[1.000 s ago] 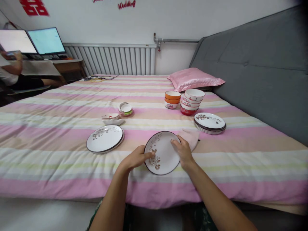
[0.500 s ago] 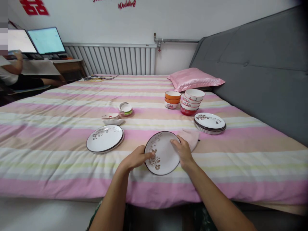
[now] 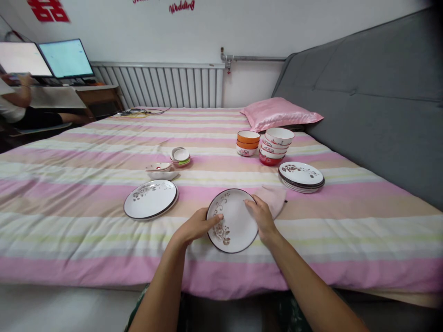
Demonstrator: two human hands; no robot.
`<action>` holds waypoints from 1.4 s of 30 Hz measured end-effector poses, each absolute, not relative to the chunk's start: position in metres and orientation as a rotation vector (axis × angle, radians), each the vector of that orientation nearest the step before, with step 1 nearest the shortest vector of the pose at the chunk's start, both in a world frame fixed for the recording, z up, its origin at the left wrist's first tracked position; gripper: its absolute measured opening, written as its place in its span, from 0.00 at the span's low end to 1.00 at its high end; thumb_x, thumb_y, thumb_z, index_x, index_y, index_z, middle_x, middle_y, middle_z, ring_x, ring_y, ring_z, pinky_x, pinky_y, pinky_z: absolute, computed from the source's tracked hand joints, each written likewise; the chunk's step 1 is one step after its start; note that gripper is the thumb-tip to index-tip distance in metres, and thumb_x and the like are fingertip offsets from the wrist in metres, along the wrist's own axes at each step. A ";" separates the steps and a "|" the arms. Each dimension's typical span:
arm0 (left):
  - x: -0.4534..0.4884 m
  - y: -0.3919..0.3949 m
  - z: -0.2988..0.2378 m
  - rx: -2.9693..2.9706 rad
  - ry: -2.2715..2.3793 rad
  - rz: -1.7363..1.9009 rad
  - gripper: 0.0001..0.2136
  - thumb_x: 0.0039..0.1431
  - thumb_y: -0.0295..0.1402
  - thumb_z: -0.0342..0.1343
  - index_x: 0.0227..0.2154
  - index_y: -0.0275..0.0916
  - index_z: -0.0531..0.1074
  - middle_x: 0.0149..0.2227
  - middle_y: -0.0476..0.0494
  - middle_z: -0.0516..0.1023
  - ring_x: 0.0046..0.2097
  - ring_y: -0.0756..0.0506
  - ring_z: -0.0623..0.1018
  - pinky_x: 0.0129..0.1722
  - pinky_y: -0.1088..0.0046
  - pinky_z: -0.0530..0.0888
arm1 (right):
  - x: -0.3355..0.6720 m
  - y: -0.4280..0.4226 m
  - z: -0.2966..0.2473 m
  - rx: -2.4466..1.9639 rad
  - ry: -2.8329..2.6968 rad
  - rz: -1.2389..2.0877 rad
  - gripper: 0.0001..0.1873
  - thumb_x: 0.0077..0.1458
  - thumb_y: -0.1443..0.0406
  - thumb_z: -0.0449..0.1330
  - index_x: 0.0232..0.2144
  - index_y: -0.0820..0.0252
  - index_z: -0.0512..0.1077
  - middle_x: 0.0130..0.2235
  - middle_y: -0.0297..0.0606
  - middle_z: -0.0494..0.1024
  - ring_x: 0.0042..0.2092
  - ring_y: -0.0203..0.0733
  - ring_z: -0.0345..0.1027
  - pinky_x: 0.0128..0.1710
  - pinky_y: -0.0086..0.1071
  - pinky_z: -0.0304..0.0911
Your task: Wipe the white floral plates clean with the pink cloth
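Observation:
A white plate with a dark rim and a brown flower pattern (image 3: 233,216) lies on the striped bed near its front edge. My left hand (image 3: 195,227) grips the plate's left rim, thumb over the edge. My right hand (image 3: 261,217) holds the right rim, fingers curled on the plate. A pink cloth (image 3: 275,198) lies just behind my right hand, partly under the plate.
Another patterned plate (image 3: 150,198) lies to the left. A stack of plates (image 3: 301,176) and two stacks of bowls (image 3: 277,145) stand at the right, small dishes (image 3: 180,156) mid-bed. A pink pillow (image 3: 280,113), a grey headboard, and a person at monitors far left.
The plate and both hands have shifted very slightly to the left; otherwise nothing has visibly moved.

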State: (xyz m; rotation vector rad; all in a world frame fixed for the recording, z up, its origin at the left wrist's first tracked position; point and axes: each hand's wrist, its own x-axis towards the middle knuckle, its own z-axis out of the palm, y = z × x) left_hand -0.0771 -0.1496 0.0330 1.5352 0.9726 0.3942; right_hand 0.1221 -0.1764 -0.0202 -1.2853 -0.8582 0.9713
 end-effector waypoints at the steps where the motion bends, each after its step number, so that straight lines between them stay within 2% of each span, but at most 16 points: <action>1: -0.076 -0.149 0.032 1.516 0.983 0.404 0.22 0.52 0.45 0.55 0.43 0.31 0.71 0.44 0.36 0.78 0.46 0.37 0.76 0.43 0.64 0.72 | 0.123 -0.175 -0.021 -1.283 -0.870 0.964 0.16 0.47 0.56 0.57 0.35 0.59 0.72 0.33 0.35 0.76 0.36 0.43 0.69 0.35 0.32 0.63; 5: -0.074 -0.148 0.024 1.369 1.087 0.427 0.23 0.50 0.43 0.57 0.43 0.30 0.70 0.45 0.34 0.77 0.46 0.36 0.76 0.42 0.64 0.73 | 0.131 -0.171 -0.023 -1.349 -0.956 0.741 0.14 0.49 0.58 0.55 0.37 0.57 0.72 0.40 0.37 0.77 0.43 0.43 0.69 0.44 0.35 0.62; 7: -0.073 -0.147 0.022 1.320 1.122 0.428 0.23 0.49 0.43 0.58 0.43 0.30 0.70 0.45 0.34 0.77 0.46 0.36 0.76 0.43 0.64 0.73 | 0.137 -0.169 -0.023 -1.411 -0.976 0.577 0.14 0.48 0.60 0.56 0.37 0.57 0.72 0.41 0.39 0.76 0.43 0.42 0.69 0.45 0.37 0.62; 11: -0.073 -0.147 0.022 1.299 1.160 0.433 0.22 0.48 0.42 0.59 0.43 0.30 0.71 0.45 0.34 0.77 0.47 0.36 0.76 0.43 0.64 0.73 | 0.148 -0.169 -0.016 -1.404 -0.839 0.529 0.12 0.47 0.62 0.55 0.36 0.59 0.70 0.38 0.39 0.75 0.32 0.37 0.70 0.30 0.32 0.66; 14: -0.072 -0.149 0.025 1.294 1.172 0.437 0.22 0.48 0.41 0.59 0.42 0.30 0.71 0.45 0.34 0.77 0.46 0.37 0.76 0.42 0.65 0.74 | 0.156 -0.169 -0.008 -1.293 -0.726 0.521 0.12 0.47 0.60 0.55 0.34 0.59 0.69 0.36 0.37 0.74 0.27 0.33 0.68 0.20 0.25 0.61; 16: -0.071 -0.149 0.027 1.291 1.181 0.434 0.21 0.48 0.41 0.59 0.42 0.31 0.71 0.45 0.35 0.78 0.46 0.37 0.77 0.42 0.66 0.74 | 0.163 -0.169 -0.004 -1.276 -0.688 0.448 0.12 0.46 0.60 0.56 0.33 0.60 0.68 0.36 0.37 0.74 0.26 0.32 0.67 0.18 0.23 0.57; 19: -0.070 -0.150 0.029 1.295 1.209 0.433 0.20 0.48 0.41 0.59 0.40 0.31 0.72 0.44 0.35 0.78 0.46 0.37 0.77 0.42 0.66 0.74 | 0.175 -0.171 -0.002 -1.432 -0.727 0.310 0.11 0.44 0.60 0.58 0.31 0.60 0.69 0.33 0.37 0.75 0.26 0.35 0.68 0.22 0.27 0.60; 22: -0.070 -0.150 0.028 1.295 1.222 0.440 0.20 0.47 0.41 0.60 0.40 0.32 0.72 0.44 0.35 0.78 0.46 0.37 0.77 0.41 0.67 0.74 | 0.182 -0.175 -0.001 -1.759 -0.898 0.218 0.12 0.41 0.60 0.60 0.31 0.59 0.72 0.32 0.38 0.77 0.30 0.41 0.69 0.33 0.34 0.63; 24: -0.070 -0.150 0.028 1.292 1.224 0.447 0.20 0.47 0.41 0.60 0.40 0.32 0.72 0.44 0.36 0.78 0.45 0.38 0.77 0.41 0.67 0.74 | 0.184 -0.177 -0.001 -1.954 -0.986 0.189 0.13 0.40 0.60 0.60 0.32 0.57 0.73 0.33 0.39 0.78 0.34 0.44 0.70 0.36 0.36 0.62; 28: -0.070 -0.150 0.028 1.299 1.227 0.447 0.19 0.47 0.41 0.59 0.39 0.32 0.73 0.44 0.36 0.78 0.45 0.38 0.77 0.41 0.67 0.74 | 0.184 -0.177 -0.005 -2.113 -1.135 0.202 0.14 0.41 0.61 0.59 0.34 0.56 0.73 0.38 0.38 0.78 0.38 0.45 0.69 0.38 0.35 0.62; 34: -0.070 -0.151 0.029 1.308 1.219 0.448 0.19 0.47 0.41 0.59 0.39 0.32 0.73 0.44 0.36 0.78 0.46 0.38 0.77 0.40 0.68 0.74 | 0.186 -0.176 -0.012 -2.214 -1.308 0.133 0.13 0.42 0.64 0.59 0.34 0.57 0.72 0.39 0.40 0.77 0.41 0.46 0.69 0.39 0.34 0.61; 42: -0.070 -0.150 0.028 1.315 1.228 0.443 0.20 0.47 0.41 0.59 0.40 0.32 0.72 0.44 0.35 0.78 0.45 0.38 0.77 0.41 0.67 0.74 | 0.182 -0.177 -0.002 -2.303 -1.231 0.167 0.11 0.50 0.62 0.53 0.34 0.55 0.74 0.37 0.39 0.78 0.39 0.47 0.70 0.34 0.34 0.60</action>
